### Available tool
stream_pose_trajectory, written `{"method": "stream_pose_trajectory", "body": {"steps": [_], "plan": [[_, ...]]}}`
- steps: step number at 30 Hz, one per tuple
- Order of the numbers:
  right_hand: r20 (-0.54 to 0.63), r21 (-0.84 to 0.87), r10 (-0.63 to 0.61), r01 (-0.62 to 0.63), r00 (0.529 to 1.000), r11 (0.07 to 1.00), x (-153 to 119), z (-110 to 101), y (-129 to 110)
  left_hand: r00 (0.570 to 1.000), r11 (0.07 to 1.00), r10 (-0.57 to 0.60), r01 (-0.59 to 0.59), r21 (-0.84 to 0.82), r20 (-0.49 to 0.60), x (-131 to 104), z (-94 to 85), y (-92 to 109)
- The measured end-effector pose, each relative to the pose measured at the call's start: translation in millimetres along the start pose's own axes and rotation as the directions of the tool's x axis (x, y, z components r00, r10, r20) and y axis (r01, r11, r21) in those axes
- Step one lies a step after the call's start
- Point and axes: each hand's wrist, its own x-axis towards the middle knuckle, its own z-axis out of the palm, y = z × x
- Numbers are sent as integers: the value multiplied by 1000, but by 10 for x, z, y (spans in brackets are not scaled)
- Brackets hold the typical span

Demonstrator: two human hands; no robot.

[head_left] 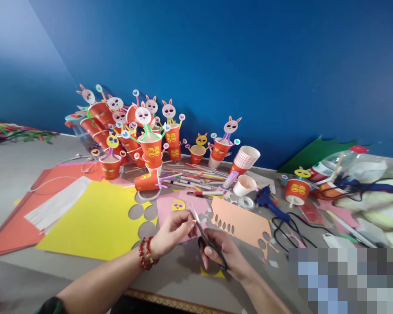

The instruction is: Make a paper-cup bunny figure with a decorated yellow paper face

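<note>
My right hand (221, 249) is wrapped round the handles of a pair of dark-handled scissors (199, 226), whose blades point up and away beside my left fingertips. My left hand (177, 229) has its thumb and forefinger pinched together near the blades; what they hold is too small to make out. Red bead bracelets circle the left wrist. Beyond the hands a pink sheet (165, 213) lies on the table, with a small yellow face cutout (177, 205) on it. To the right is an orange sheet (242, 218) with oval and round holes.
A large yellow sheet (94, 220) with round holes lies left. Red cups (150, 148) with paper rabbit figures stand at the back. Pens (196, 181) lie mid-table. A blue glue gun (271, 203) with black cable, a bottle (342, 159) and bags are right.
</note>
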Motion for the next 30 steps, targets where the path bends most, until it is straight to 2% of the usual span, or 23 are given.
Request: {"method": "stream_pose_trajectory", "body": {"steps": [10,23,30], "plan": [[-39,30,55,-54,998,998,21,-11,84,1000,1000,-15,15,3,2,6,-16,-30],[-68,44,51,-48,996,998,21,7,53,1000,1000,-13,13,-7,-18,27,-32,11],[-103,37,32,-29,994,999,28,-12,110,999,1000,17,-16,7,-28,34,-23,57]]}}
